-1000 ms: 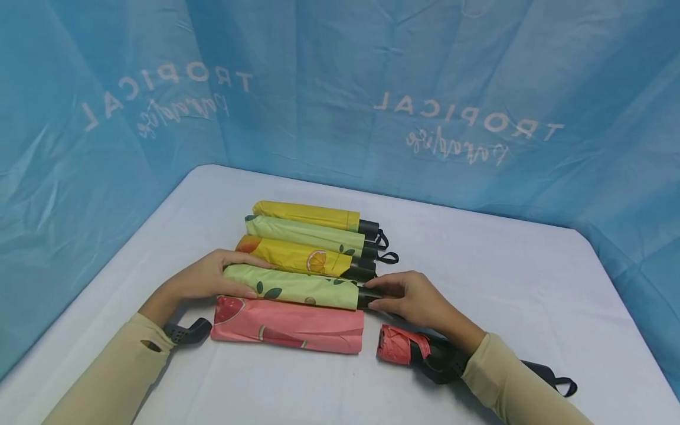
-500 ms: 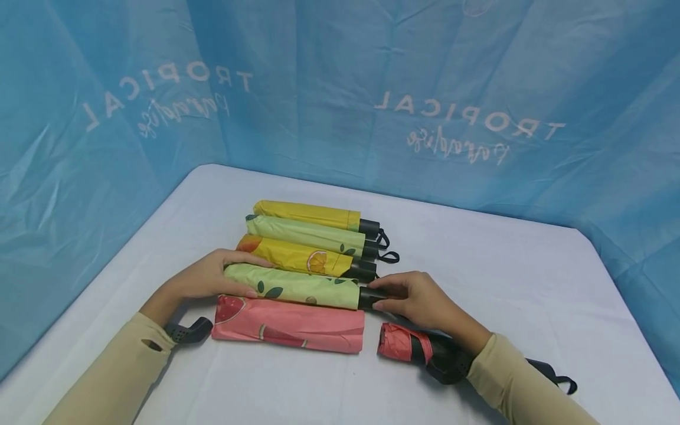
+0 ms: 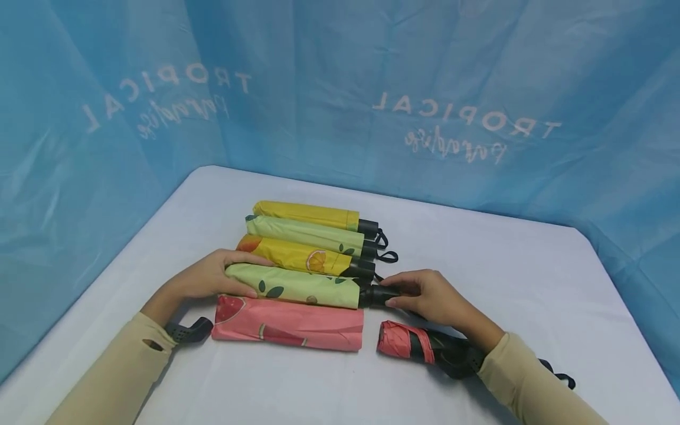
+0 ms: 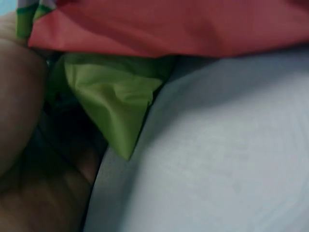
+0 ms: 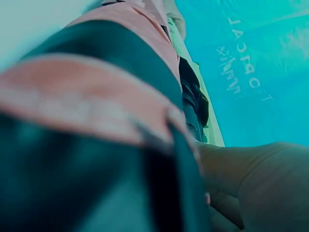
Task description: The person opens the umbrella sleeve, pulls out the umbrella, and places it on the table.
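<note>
A folded umbrella in a light green leaf-print cover (image 3: 297, 284) lies across the table. My left hand (image 3: 215, 276) grips the cover's left end, thumb on the near side and fingers on the far side. With thumb and fingers, my right hand (image 3: 432, 298) pinches the umbrella's black handle (image 3: 376, 296), which sticks out of the cover's right end. A flat pink watermelon-print cover (image 3: 292, 323) lies just in front. Under my right wrist lies a folded umbrella with pink cloth (image 3: 395, 340) and black parts. The left wrist view shows a green cloth corner (image 4: 116, 101) beside my palm.
Behind the held umbrella lie a yellow orange-print umbrella (image 3: 292, 255), a light green one (image 3: 303, 233) and a yellow one (image 3: 305, 213), handles to the right. All rest on a white-covered table (image 3: 255, 383). Blue printed curtains (image 3: 319, 88) hang behind and at the sides.
My right hand has moved slightly right with the black handle, so more black shows beyond the green cover's end. My left hand has stayed in place. The pink-cloth umbrella has shifted slightly.
</note>
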`<state>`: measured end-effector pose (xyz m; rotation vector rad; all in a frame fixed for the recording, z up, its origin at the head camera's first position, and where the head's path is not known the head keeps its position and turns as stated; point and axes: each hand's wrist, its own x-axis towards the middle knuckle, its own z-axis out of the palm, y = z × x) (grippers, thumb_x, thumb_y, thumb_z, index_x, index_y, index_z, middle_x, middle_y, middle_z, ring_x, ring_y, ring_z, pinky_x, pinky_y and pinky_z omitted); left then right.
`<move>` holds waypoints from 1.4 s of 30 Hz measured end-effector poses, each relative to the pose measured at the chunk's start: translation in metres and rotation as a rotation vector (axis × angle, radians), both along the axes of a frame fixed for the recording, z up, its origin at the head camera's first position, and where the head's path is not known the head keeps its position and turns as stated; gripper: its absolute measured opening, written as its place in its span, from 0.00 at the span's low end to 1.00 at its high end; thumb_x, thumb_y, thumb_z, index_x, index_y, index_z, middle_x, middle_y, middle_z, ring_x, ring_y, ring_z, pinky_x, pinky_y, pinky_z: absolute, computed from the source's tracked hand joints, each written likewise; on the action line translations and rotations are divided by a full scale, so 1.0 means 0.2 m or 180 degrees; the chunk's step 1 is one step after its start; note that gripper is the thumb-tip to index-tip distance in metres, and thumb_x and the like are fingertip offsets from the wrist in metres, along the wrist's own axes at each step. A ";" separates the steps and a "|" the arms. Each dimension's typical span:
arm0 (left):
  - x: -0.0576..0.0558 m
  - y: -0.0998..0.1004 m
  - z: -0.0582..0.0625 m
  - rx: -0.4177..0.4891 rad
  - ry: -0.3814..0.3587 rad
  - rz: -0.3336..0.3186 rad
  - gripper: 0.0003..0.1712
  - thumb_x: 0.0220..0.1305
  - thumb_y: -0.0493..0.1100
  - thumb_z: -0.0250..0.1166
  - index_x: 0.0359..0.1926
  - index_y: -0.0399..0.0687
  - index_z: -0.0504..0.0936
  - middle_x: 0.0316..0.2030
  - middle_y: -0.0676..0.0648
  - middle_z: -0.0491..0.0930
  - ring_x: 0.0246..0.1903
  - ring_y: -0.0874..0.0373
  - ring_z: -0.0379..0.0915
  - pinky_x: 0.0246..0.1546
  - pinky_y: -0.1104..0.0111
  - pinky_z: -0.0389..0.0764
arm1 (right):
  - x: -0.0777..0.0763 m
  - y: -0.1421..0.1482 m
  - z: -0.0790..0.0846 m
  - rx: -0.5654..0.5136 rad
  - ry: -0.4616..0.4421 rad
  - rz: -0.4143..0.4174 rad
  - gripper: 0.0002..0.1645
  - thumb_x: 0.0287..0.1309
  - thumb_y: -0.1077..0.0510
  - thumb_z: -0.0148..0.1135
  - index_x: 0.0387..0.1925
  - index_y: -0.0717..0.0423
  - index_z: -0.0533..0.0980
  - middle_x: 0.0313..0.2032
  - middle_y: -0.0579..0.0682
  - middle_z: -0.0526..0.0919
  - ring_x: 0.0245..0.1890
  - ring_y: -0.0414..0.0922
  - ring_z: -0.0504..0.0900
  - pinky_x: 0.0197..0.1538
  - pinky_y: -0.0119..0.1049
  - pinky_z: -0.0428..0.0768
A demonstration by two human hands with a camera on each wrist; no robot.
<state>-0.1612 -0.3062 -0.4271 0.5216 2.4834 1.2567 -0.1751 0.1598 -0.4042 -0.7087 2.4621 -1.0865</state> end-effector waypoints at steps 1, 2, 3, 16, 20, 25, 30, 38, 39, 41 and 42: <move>0.00 0.00 -0.01 -0.0012 0.0003 -0.0016 0.33 0.53 0.54 0.81 0.61 0.67 0.83 0.57 0.57 0.81 0.57 0.54 0.74 0.54 0.58 0.78 | 0.00 0.01 0.00 0.0017 -0.0002 -0.0015 0.22 0.59 0.53 0.76 0.55 0.42 0.85 0.53 0.44 0.85 0.50 0.39 0.84 0.53 0.43 0.83; -0.01 0.00 -0.01 -0.0034 0.0022 -0.0032 0.33 0.53 0.54 0.81 0.62 0.67 0.83 0.57 0.57 0.82 0.57 0.54 0.73 0.55 0.58 0.78 | 0.01 0.01 0.00 0.0031 0.0006 -0.0027 0.22 0.59 0.53 0.76 0.55 0.41 0.85 0.53 0.44 0.85 0.50 0.39 0.84 0.52 0.43 0.83; -0.01 0.01 -0.01 -0.0058 0.0037 -0.0037 0.33 0.53 0.54 0.81 0.61 0.67 0.83 0.57 0.57 0.82 0.57 0.54 0.73 0.55 0.57 0.77 | 0.01 0.02 0.00 0.0033 0.0017 -0.0037 0.22 0.58 0.53 0.76 0.55 0.41 0.85 0.53 0.44 0.85 0.50 0.39 0.84 0.53 0.43 0.83; -0.01 0.02 0.01 -0.0136 0.0075 -0.0045 0.32 0.54 0.54 0.80 0.61 0.64 0.84 0.57 0.55 0.82 0.58 0.52 0.72 0.58 0.51 0.74 | 0.01 0.14 -0.02 0.0002 0.0029 -0.0045 0.21 0.60 0.50 0.75 0.55 0.39 0.84 0.54 0.43 0.85 0.54 0.41 0.83 0.56 0.48 0.82; -0.01 0.02 0.01 -0.0144 0.0076 -0.0030 0.32 0.54 0.54 0.80 0.61 0.63 0.84 0.57 0.55 0.82 0.58 0.52 0.73 0.57 0.51 0.74 | 0.01 0.17 -0.02 -0.0006 -0.0033 -0.0073 0.21 0.60 0.49 0.75 0.56 0.40 0.84 0.54 0.43 0.85 0.55 0.42 0.83 0.57 0.49 0.81; 0.00 0.02 0.01 -0.0126 0.0035 0.0008 0.32 0.55 0.54 0.80 0.61 0.62 0.84 0.57 0.53 0.82 0.56 0.52 0.73 0.56 0.53 0.75 | 0.01 0.21 -0.02 -0.0045 -0.0127 -0.0100 0.22 0.60 0.48 0.74 0.56 0.43 0.84 0.55 0.46 0.85 0.55 0.44 0.83 0.56 0.47 0.82; 0.00 0.01 0.00 -0.0121 0.0000 0.0011 0.32 0.54 0.53 0.80 0.61 0.61 0.84 0.56 0.53 0.82 0.54 0.52 0.74 0.53 0.57 0.78 | 0.01 0.26 -0.03 -0.0108 -0.0320 -0.0196 0.24 0.58 0.46 0.76 0.56 0.43 0.84 0.55 0.46 0.85 0.53 0.42 0.84 0.52 0.37 0.83; 0.00 0.01 0.00 -0.0123 -0.0006 0.0029 0.32 0.55 0.53 0.80 0.61 0.59 0.84 0.54 0.52 0.83 0.50 0.51 0.75 0.47 0.63 0.80 | 0.01 0.34 -0.04 -0.0295 -0.0563 -0.0211 0.26 0.58 0.48 0.76 0.57 0.49 0.84 0.58 0.53 0.83 0.55 0.47 0.84 0.51 0.34 0.83; 0.00 0.01 0.01 -0.0117 -0.0012 0.0034 0.32 0.55 0.53 0.80 0.61 0.59 0.84 0.54 0.52 0.83 0.50 0.51 0.76 0.47 0.63 0.81 | 0.01 0.35 -0.04 -0.0303 -0.0582 -0.0230 0.26 0.57 0.48 0.76 0.57 0.49 0.84 0.58 0.53 0.83 0.56 0.47 0.84 0.52 0.34 0.83; 0.01 0.01 0.01 -0.0103 -0.0023 0.0040 0.32 0.54 0.53 0.80 0.61 0.59 0.84 0.54 0.52 0.83 0.49 0.52 0.76 0.46 0.64 0.81 | 0.01 0.36 -0.04 -0.0303 -0.0600 -0.0243 0.27 0.57 0.48 0.77 0.57 0.49 0.84 0.58 0.53 0.83 0.57 0.48 0.83 0.53 0.35 0.82; 0.01 0.01 0.01 -0.0097 -0.0023 0.0042 0.32 0.54 0.52 0.80 0.61 0.59 0.84 0.54 0.52 0.83 0.49 0.52 0.76 0.46 0.64 0.81 | 0.01 0.37 -0.04 -0.0309 -0.0610 -0.0243 0.28 0.57 0.48 0.77 0.58 0.49 0.83 0.58 0.52 0.83 0.58 0.49 0.82 0.54 0.35 0.82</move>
